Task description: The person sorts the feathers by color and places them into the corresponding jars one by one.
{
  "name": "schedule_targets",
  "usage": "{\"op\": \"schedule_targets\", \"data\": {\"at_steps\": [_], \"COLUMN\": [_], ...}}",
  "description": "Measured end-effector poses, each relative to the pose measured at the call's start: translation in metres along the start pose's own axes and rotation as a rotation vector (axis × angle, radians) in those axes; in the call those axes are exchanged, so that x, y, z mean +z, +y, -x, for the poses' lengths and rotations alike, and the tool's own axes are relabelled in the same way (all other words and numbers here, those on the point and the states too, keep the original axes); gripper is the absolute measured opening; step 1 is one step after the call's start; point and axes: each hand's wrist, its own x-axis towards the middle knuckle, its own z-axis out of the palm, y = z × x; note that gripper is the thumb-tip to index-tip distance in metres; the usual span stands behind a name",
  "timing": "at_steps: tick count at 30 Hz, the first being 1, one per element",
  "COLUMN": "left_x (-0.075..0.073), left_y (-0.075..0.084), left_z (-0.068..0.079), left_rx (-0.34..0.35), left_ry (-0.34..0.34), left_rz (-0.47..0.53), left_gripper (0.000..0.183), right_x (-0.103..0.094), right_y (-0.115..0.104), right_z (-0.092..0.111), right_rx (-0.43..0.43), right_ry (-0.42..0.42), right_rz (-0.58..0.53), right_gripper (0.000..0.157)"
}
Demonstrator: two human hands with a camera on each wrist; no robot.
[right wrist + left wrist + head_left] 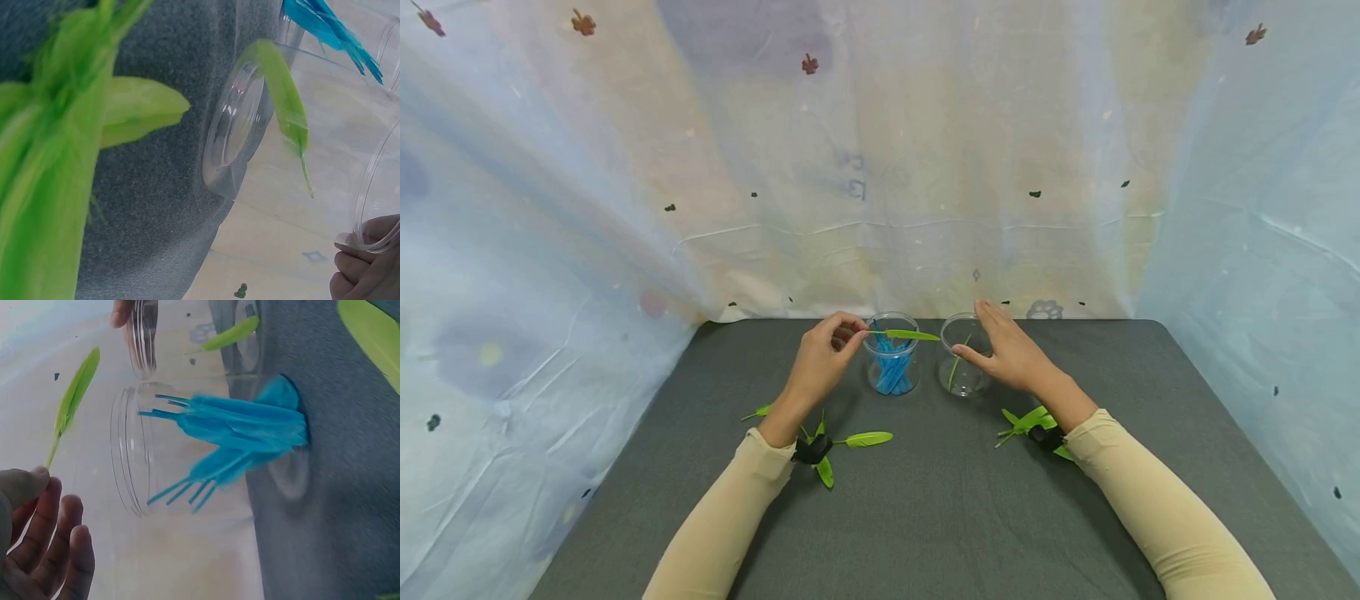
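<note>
My left hand (820, 358) pinches a bright green feather (913, 335) by its quill between thumb and fingertips. That feather lies level above the rim of a clear jar (872, 379) holding several blue feathers (892, 371), quills upward. To the right stands a second clear jar (967, 390) with one green feather (287, 100) leaning inside it. My right hand (1011, 350) rests at this jar's rim, fingers extended on the far right side and thumb spread to the near side. In the right wrist view its fingertips (353, 262) show right at the rim.
Several loose green feathers (868, 439) lie on the dark grey tabletop (925, 517) under the left wrist. More green feathers (1033, 418) are bunched beneath the right wrist, partly hidden by it. A pale patterned curtain (917, 167) hangs behind the table.
</note>
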Motion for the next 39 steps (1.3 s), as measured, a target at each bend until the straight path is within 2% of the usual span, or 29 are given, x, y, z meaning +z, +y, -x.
{"op": "schedule_targets", "data": {"at_steps": [6,15,27,35,39], "left_x": [0.009,0.021,0.041,0.053,0.06], "left_y": [0.005,0.014,0.029,0.037,0.039], "left_z": [-0.011,-0.021,-0.033,-0.04,-0.041], "left_rx": [0.004,0.016,0.027,0.04,0.049], "left_ry": [0.038,0.002,0.008,-0.027,-0.047], "left_rz": [0.018,-0.048,-0.177,-0.194,-0.238], "left_gripper": [0.013,0.011,0.013,0.014,0.014], "right_x": [0.0,-0.002,-0.001,-0.002,-0.002], "right_y": [0.0,-0.003,-0.002,-0.001,-0.001], "right_z": [0.0,0.001,-0.001,0.0,0.0], "right_rx": [-0.002,-0.001,0.004,0.005,-0.001], "right_ry": [0.005,-0.006,-0.002,-0.005,-0.009], "right_rz": [0.004,0.004,0.016,-0.002,-0.005], "right_gripper": [0.106,0.106,0.107,0.106,0.105]}}
